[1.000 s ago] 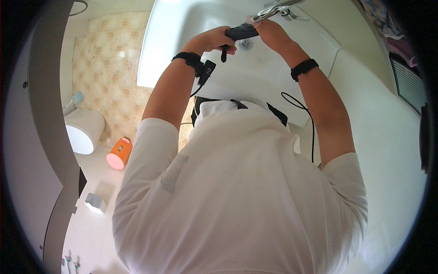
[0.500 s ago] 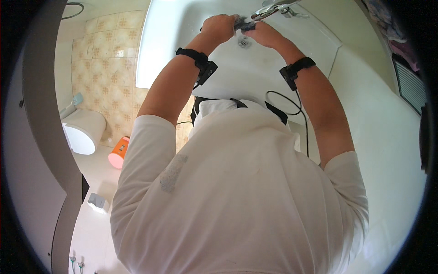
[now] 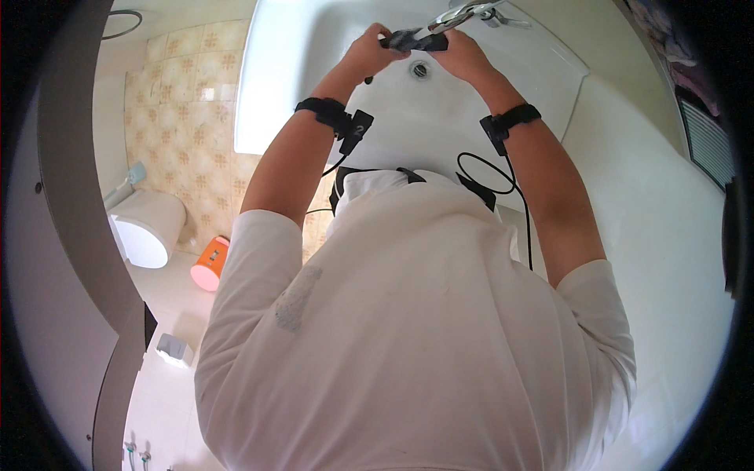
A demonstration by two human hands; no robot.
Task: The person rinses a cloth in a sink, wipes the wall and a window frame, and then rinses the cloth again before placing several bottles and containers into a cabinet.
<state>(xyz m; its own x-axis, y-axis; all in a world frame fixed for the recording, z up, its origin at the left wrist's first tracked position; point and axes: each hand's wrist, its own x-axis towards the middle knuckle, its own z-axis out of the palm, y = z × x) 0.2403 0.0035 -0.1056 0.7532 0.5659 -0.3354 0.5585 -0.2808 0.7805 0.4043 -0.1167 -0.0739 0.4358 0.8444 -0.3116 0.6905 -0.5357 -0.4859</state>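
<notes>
Over the white washbasin (image 3: 271, 102), a dark grey-black piece of wet cloth (image 3: 408, 40) is stretched between my two hands; its exact kind does not show. My left hand (image 3: 367, 53) grips one end, thumb and fingers closed round it. At the other end, my right hand (image 3: 462, 56) has its fingers closed on the cloth. Just above is the chrome tap (image 3: 459, 17), its spout tip at the cloth, with what looks like water running onto it. A small dark bit (image 3: 368, 80) shows below my left hand; whether it belongs to the cloth is unclear.
The drain (image 3: 420, 70) lies below the hands. Black straps with small boxes (image 3: 357, 129) sit on both forearms, and a black cable (image 3: 528, 212) loops from the right one. A toilet (image 3: 149, 228) and an orange bin (image 3: 210, 263) stand at left.
My left hand has shifted slightly left and opened out from a fist-like hold, so more of the dark cloth shows. My right hand has moved slightly and keeps its end.
</notes>
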